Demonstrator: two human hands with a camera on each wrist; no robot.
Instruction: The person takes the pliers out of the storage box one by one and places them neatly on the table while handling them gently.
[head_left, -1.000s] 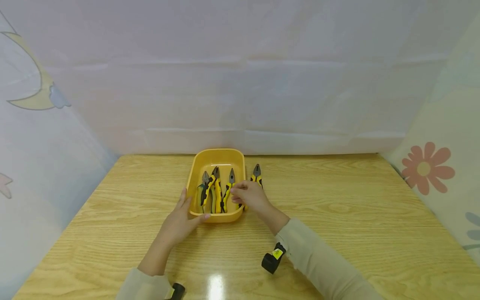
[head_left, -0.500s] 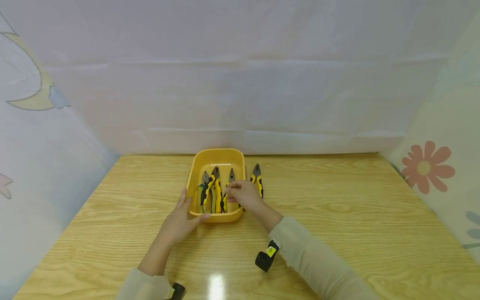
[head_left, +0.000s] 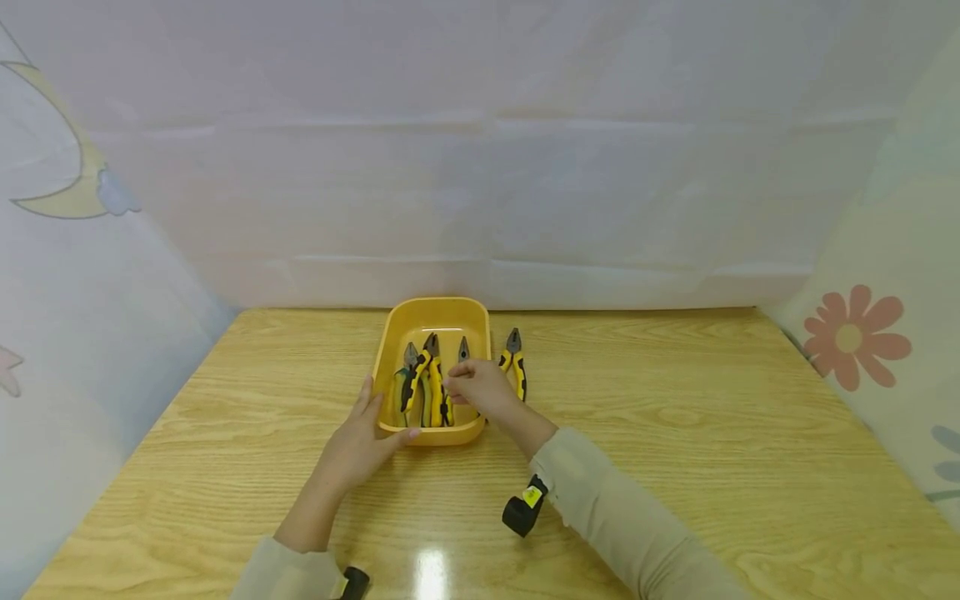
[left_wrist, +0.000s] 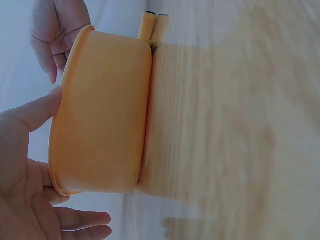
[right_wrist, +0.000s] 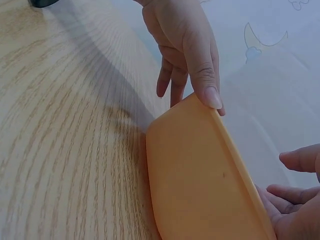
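Note:
A yellow plastic bin (head_left: 438, 437) stands on the wooden table with several pliers inside. My left hand (head_left: 356, 446) holds its near left corner, thumb on the rim and fingers along the outside. Over the bin's right side is my right hand (head_left: 487, 393), fingers loosely bent, thumb and fingers apart in the right wrist view. It partly covers a pair of long-nose pliers (head_left: 464, 348). Left of that lie pliers with yellow-and-black handles (head_left: 437, 392) and pliers with green-and-yellow handles (head_left: 401, 398). Outside the bin, just right of it, lies another pair of pliers (head_left: 514, 342).
The wooden table (head_left: 675, 433) extends to both sides and toward me. A pale cloth backdrop (head_left: 480, 183) rises right behind the bin, with patterned side panels. Dark camera mounts (head_left: 522, 506) hang at the wrists.
My right hand has moved left, farther over the bin and across the long-nose pliers, uncovering more of the pliers outside. The left hand and the bin have stayed put.

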